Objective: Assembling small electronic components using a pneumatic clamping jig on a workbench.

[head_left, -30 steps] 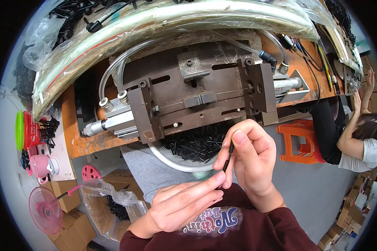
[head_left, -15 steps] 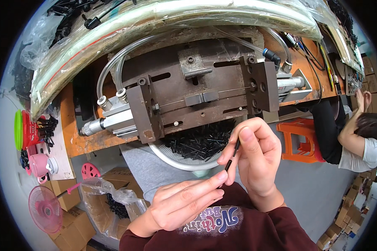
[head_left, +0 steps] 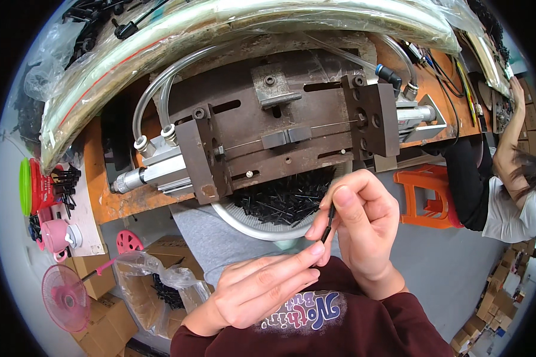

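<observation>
Remotely, I looked down on two bare hands meeting at a slim black stick [head_left: 327, 231], smooth and round, thicker toward its lower part. The right hand [head_left: 366, 226] pinched its upper end between thumb and forefinger; the left hand [head_left: 262, 285], fingers long and flat together, closed on its lower end, thumb hidden from me. Between them, just beside a ribbed, white-rimmed tub [head_left: 235, 224] heaped with thin black pieces [head_left: 274, 205], the stick ran at a steep slant, its upper end pointing away and slightly right, its lower end back toward the left fingertips. Beyond stood a scuffed brown metal clamp [head_left: 262, 166] with clear, curved tubes [head_left: 140, 113].
</observation>
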Tool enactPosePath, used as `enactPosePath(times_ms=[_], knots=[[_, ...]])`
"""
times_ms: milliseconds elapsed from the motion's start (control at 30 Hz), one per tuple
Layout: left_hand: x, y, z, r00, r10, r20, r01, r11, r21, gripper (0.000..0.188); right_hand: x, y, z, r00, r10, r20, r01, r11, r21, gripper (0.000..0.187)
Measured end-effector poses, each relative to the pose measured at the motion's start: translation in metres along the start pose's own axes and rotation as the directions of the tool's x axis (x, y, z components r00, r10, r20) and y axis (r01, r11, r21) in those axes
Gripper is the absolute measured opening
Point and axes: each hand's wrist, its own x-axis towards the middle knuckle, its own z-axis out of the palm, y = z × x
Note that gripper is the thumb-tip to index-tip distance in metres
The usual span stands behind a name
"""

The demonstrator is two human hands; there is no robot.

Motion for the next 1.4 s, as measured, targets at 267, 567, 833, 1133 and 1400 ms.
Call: enactPosePath(times_ms=[267,567,833,1133,1400], knots=[[-0.0017,-0.0013,-0.0001,1.000,0.001,-0.006,-0.001,1.000,0.025,0.032,-0.0055,-0.0023,0.0037,0.998,-0.064,0.016,0.065,0.997,-0.037,0.012],[-0.0020,-0.0011,-0.0012,1.000,-0.018,-0.009,0.018,0.999,0.029,0.031,-0.0059,-0.0006,0.0043,0.996,-0.079,0.033,0.081,0.995,-0.055,0.010],[-0.0029,-0.0009,-0.0016,0.999,-0.043,0.006,0.043,0.999,0.024,0.032,-0.0043,0.0022,0.0039,0.998,-0.062,0.024,0.063,0.997,-0.033,0.009],[-0.0026,-0.0026,-0.0015,0.999,-0.037,0.008,0.037,0.999,0.008,0.033,-0.0036,0.0024,0.0032,0.999,-0.046,0.024,0.047,0.998,-0.044,0.009],[0.0005,-0.0024,-0.0002,0.998,-0.054,-0.017,0.054,0.998,0.037,0.032,-0.0019,0.0034,0.0007,0.996,0.079,0.036,-0.080,0.996,0.037,0.010]])
